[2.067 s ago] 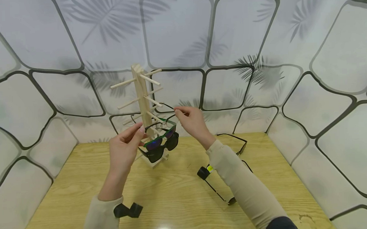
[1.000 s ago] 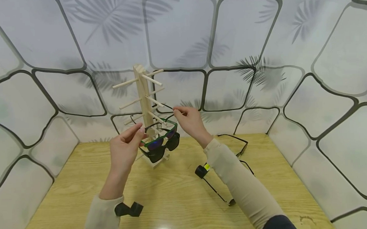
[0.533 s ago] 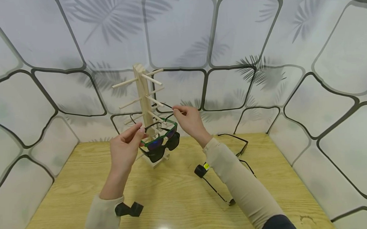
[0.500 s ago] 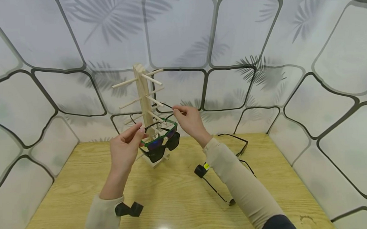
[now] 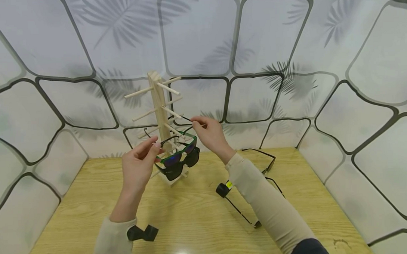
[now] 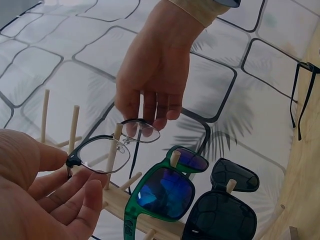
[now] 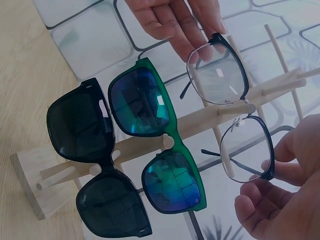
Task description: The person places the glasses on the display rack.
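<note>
A pair of eyeglasses point(image 7: 217, 75) with clear lenses and a black upper rim is held at a wooden display rack point(image 5: 160, 106). My left hand point(image 5: 137, 163) pinches one outer corner of the frame between thumb and fingers. At the opposite corner, my right hand point(image 5: 211, 136) pinches the other side. The bridge is at a peg point(image 7: 237, 108); whether it rests there I cannot tell. Just below hang green-framed sunglasses point(image 7: 142, 102) with blue mirrored lenses. Lower still are black sunglasses point(image 7: 80, 120), also on the rack.
To the right on the wooden table point(image 5: 179, 217) lie dark glasses point(image 5: 271, 162). A further pair point(image 5: 238, 211) is partly hidden by the right sleeve point(image 5: 263, 199). Bare upper pegs point(image 5: 138, 92) stick out from the rack. Patterned walls point(image 5: 200, 37) enclose the table.
My right hand has shifted very slightly left toward the rack since the earliest frame. Both hands have kept their pinch on the eyeglasses, and little else has moved.
</note>
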`<action>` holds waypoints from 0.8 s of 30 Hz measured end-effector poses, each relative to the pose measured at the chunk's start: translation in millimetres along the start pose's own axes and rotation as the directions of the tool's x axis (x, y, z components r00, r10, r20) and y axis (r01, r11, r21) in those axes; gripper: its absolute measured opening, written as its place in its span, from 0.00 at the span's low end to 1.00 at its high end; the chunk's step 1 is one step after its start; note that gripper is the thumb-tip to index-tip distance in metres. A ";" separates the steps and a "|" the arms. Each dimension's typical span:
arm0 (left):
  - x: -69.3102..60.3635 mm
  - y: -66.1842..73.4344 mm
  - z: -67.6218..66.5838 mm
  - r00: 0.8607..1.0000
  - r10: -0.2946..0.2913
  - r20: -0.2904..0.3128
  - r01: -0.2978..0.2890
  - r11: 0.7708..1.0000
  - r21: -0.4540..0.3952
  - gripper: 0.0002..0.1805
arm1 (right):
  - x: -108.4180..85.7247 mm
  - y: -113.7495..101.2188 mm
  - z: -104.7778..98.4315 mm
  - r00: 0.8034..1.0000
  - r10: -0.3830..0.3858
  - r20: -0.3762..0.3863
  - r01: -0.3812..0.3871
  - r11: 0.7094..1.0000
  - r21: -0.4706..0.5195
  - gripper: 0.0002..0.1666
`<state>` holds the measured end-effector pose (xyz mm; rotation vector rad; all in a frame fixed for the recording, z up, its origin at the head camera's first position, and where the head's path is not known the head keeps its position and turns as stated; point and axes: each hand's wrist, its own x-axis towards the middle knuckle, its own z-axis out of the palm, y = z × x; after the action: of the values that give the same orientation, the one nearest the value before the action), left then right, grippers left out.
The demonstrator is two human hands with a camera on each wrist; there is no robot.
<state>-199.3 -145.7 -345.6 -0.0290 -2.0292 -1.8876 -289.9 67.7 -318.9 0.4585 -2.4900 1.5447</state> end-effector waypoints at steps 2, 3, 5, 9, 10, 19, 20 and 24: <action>-0.2 -0.3 0.0 1.000 0.010 0.000 -0.010 1.000 0.002 0.17 | -0.3 1.0 -0.1 1.000 0.000 0.000 0.000 1.000 0.002 0.22; -0.2 -0.4 0.0 1.000 0.015 -0.001 -0.015 1.000 0.004 0.17 | -0.7 1.2 -0.3 1.000 0.002 0.001 -0.002 1.000 0.005 0.22; -0.7 -0.8 -0.3 1.000 0.025 -0.004 -0.025 1.000 0.007 0.18 | -1.2 2.1 -1.0 1.000 0.007 0.001 -0.007 1.000 0.010 0.23; -3.5 -1.2 -1.5 0.998 0.054 -0.018 -0.054 0.998 0.023 0.18 | -3.5 4.2 -4.9 1.000 0.018 0.004 -0.018 1.000 0.021 0.24; -4.9 -1.3 -1.9 0.997 0.067 -0.026 -0.066 0.997 0.036 0.19 | -4.2 5.2 -6.5 1.000 0.018 0.003 -0.018 1.000 0.024 0.24; -30.5 -5.3 -6.4 0.982 0.177 -0.070 -0.164 0.974 0.158 0.17 | -23.9 21.8 -28.6 0.999 0.033 -0.027 -0.033 0.999 -0.006 0.25; -34.0 -7.0 -6.2 0.981 0.183 -0.068 -0.170 0.972 0.160 0.16 | -27.0 24.1 -30.7 0.999 0.036 -0.032 -0.036 0.999 -0.014 0.24; -47.9 -17.4 -1.6 0.982 0.186 -0.043 -0.177 0.972 0.156 0.15 | -40.6 34.3 -37.9 0.998 0.040 -0.046 -0.043 0.998 -0.048 0.23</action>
<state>-158.8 -138.0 -375.5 -0.1161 -2.0506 -1.6021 -264.3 122.6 -343.3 0.3630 -2.5126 1.4877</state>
